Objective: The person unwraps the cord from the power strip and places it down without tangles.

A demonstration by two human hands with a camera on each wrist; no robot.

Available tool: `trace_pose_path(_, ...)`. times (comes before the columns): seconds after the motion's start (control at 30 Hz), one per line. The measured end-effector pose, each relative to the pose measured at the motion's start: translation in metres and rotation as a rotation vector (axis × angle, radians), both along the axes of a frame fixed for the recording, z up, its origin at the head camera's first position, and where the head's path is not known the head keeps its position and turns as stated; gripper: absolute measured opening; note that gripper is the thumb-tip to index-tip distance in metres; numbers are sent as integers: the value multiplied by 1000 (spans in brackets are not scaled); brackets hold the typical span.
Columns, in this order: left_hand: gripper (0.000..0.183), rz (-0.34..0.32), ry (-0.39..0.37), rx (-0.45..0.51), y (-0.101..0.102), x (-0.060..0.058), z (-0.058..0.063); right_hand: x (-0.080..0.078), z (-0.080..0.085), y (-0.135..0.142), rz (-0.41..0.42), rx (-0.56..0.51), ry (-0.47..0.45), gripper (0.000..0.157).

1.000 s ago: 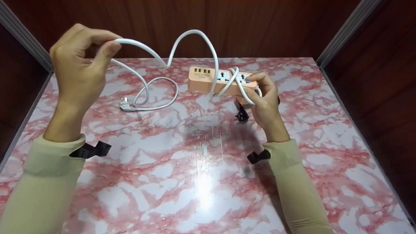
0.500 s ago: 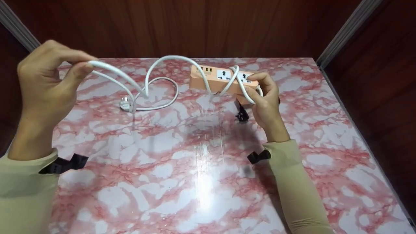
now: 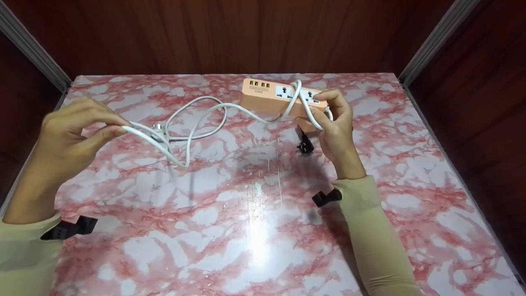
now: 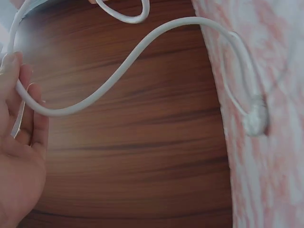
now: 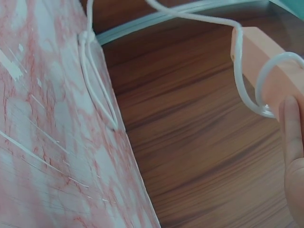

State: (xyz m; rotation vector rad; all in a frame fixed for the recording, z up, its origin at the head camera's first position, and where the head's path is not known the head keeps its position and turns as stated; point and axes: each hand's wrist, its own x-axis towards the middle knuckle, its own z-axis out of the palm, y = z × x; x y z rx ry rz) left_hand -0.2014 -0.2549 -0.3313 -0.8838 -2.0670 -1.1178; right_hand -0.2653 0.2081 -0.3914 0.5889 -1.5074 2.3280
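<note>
My right hand [image 3: 339, 129] grips the end of a peach power strip [image 3: 263, 100], which is held raised over the table, its sockets and USB ports facing up. A white cable [image 3: 154, 143] crosses over itself around the strip's right half. Farther left my left hand [image 3: 74, 139] pinches that cable between thumb and fingers, and the stretch between the hands sags in a bend. In the left wrist view the cable [image 4: 137, 50] curves away from the fingers. The cable's white plug [image 3: 158, 132] lies on the table, partly behind the held cable, with a loop beside it.
Below the strip, a black plug [image 3: 305, 146] sits near a peach block [image 3: 306, 124] partly hidden by the strip and right hand. The red-and-white marbled table [image 3: 230, 230] is bounded by dark wood panels [image 3: 230, 37] at the back and sides.
My left hand has moved down and to the left with the cable, then slightly back right. The cable's high arch has dropped and flattened. The right hand and strip have hardly moved.
</note>
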Motion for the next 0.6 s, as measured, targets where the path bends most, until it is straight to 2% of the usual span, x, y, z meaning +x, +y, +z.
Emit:
trace_pose_path(0.17, 8, 28, -46, -117, -11, -4, -18, 0, 0, 1, 11, -1, -8, 20)
trace_pose_path(0.33, 29, 38, -45, -228, -14, -13, -35, 0, 0, 1, 20, 0, -22, 21)
trace_pose_path(0.6, 31, 11, -44, -389, -16, -25, -56, -1, -1, -1, -6, 1, -28, 22)
